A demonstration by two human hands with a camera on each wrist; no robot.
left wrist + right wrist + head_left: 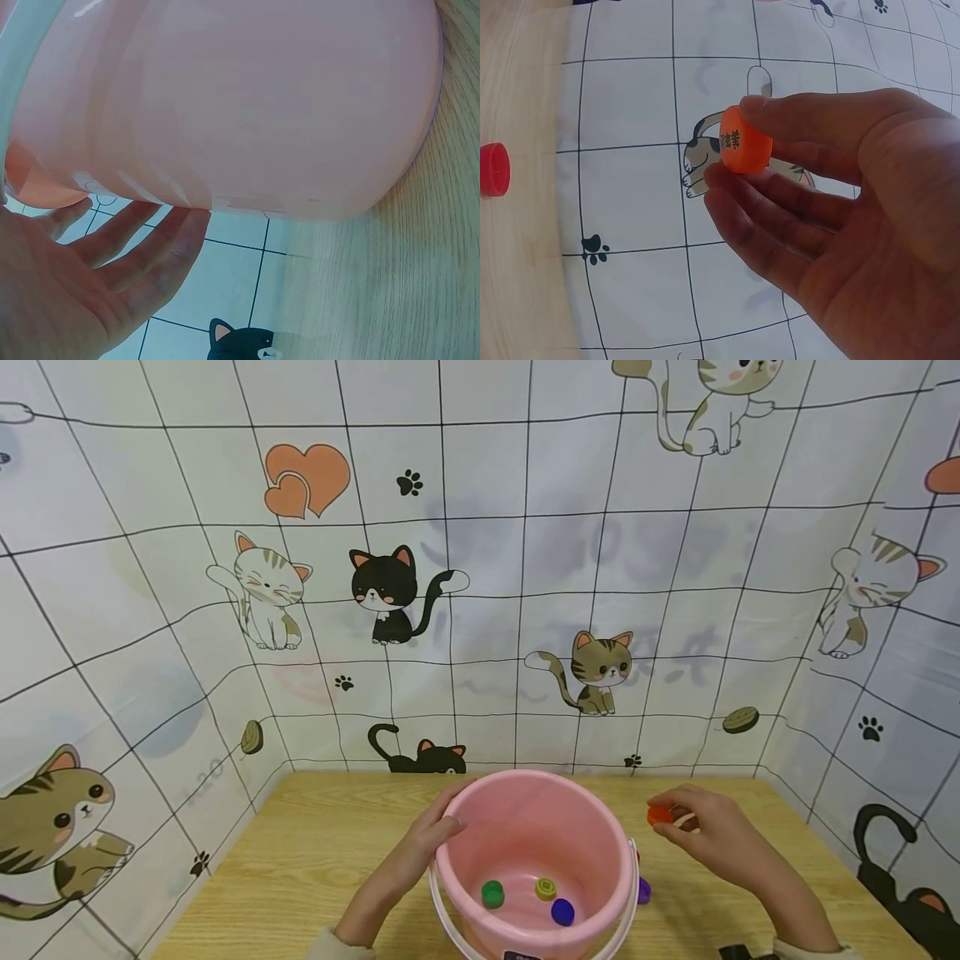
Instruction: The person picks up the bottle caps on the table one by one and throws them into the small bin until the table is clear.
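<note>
A pink bucket (pixel 532 843) with a white handle stands on the wooden table, tilted slightly so its inside shows. Inside lie a green bottle cap (pixel 492 894), a yellow bottle cap (pixel 546 888) and a blue bottle cap (pixel 562 912). My left hand (pixel 427 835) holds the bucket's left rim, thumb over the edge and fingers along the outer wall. To the right of the bucket, above the table, my right hand (pixel 708 831) pinches an orange bottle cap (pixel 744 142) between thumb and fingertips. Dark printed characters show on this cap in the right wrist view.
A purple cap (pixel 644 891) lies on the table beside the bucket's right side, partly hidden by it. The right wrist view shows a red cap (pixel 493 170) on the wood. A cat-patterned sheet (pixel 487 568) hangs behind and at both sides.
</note>
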